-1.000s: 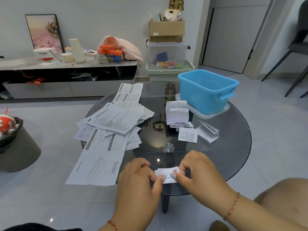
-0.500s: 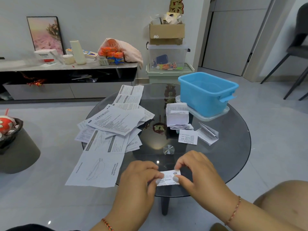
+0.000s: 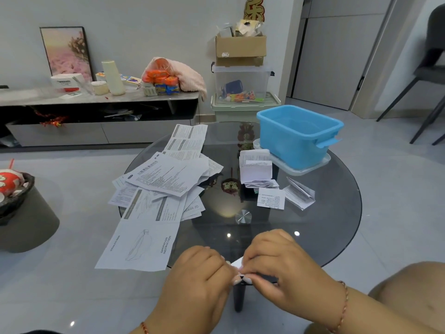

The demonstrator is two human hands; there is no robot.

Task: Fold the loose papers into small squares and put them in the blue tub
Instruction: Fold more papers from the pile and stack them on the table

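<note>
Both hands have closed in on the paper [image 3: 237,263] at the near table [image 3: 337,225] edge. A second ago a printed rectangle showed between the fingertips; half a second ago it was narrower; now only a small white corner shows between the left hand [image 3: 199,283] and right hand [image 3: 277,268]. Reads as one more fold going in, so the piece is near final square size.

Grip: both hands pinch the paper, fingers curled tight, fingertips nearly touching each other. Most of the paper is hidden under the fingers, so I can't tell whether the crease is pressed flat.

Next out, left: loose sheets [image 3: 166,184] in a messy overlapping pile, the nearest one hanging off the table edge. No change over the last second. That's most of the remaining work.

Mid table, right of centre: folded pieces [image 3: 271,198], one flat, one tented open beside it, and a small stack just behind. Also unchanged. They sit on the glass, not in the tub.

Far right: tub [image 3: 298,136] on a clear lid, well apart from the hands. What shows of its inside looks empty; the near part of the floor is hidden by the wall.

Judgement: folding is moving, transfer hasn't started. Once this one is creased it either joins the folded pieces or goes straight to the tub; that's a long reach across the table.
</note>
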